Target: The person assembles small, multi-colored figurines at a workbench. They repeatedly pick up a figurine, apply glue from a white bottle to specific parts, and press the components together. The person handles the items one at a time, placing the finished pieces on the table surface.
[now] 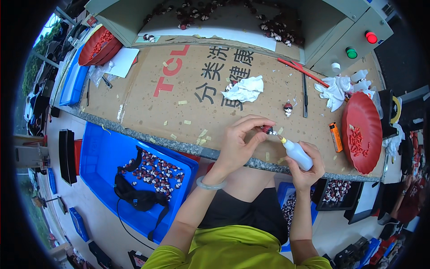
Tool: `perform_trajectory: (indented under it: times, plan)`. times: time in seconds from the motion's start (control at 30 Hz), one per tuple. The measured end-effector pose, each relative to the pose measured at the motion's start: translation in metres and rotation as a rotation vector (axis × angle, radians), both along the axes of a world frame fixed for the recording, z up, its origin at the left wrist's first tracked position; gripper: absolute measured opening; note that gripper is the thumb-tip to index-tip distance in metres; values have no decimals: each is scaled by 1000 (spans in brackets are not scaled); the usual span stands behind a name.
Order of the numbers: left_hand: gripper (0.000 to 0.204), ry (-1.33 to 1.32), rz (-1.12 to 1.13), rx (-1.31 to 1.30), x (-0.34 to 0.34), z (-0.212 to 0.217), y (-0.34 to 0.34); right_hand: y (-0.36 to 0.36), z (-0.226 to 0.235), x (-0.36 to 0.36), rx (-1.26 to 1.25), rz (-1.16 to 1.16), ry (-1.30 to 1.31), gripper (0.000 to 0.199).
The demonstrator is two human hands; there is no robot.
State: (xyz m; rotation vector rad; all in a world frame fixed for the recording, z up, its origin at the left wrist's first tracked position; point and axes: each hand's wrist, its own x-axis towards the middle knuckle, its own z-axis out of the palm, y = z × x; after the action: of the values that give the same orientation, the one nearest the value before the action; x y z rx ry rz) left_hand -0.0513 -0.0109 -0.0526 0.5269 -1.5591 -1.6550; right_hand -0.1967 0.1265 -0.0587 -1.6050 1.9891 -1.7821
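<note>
Left hand (237,143): grip closed; thumb and fingertips pinch a small red-and-dark figurine piece (267,129), held just above the tabletop's near edge.
Right hand (307,168): grip wrapped shut around a small white squeeze bottle (297,154); its yellow nozzle (283,140) points up-left and sits just beside the pinched piece.
Bracelet (210,184): pale green, on the left wrist.
Tabletop (148,103): covered with brown cardboard, scattered with bits of tape.
Beyond the left grip: a crumpled white cloth (244,89) and one more small figurine (287,107).
Right of the right grip: an orange lighter (336,137), then a red plate (363,131) of small red parts.
Below-left of the left grip: a blue bin (103,152) of figurines, off the tabletop.
</note>
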Motion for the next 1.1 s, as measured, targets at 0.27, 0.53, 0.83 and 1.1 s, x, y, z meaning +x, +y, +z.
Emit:
perform_trajectory:
  times: [0.27,0.53,0.83,1.1]
  plan:
    - [27,-2,13,-16,-1,-3,0,-1,2,0,24,-7,12,43]
    - [27,-12,17,-25,0,0,-1,0,1,0,37,-3,25,43]
    - [26,-34,15,-18,0,2,-1,-1,3,0,31,7,41,43]
    - [27,-32,12,-26,0,-1,-1,0,4,2,7,15,62,45]
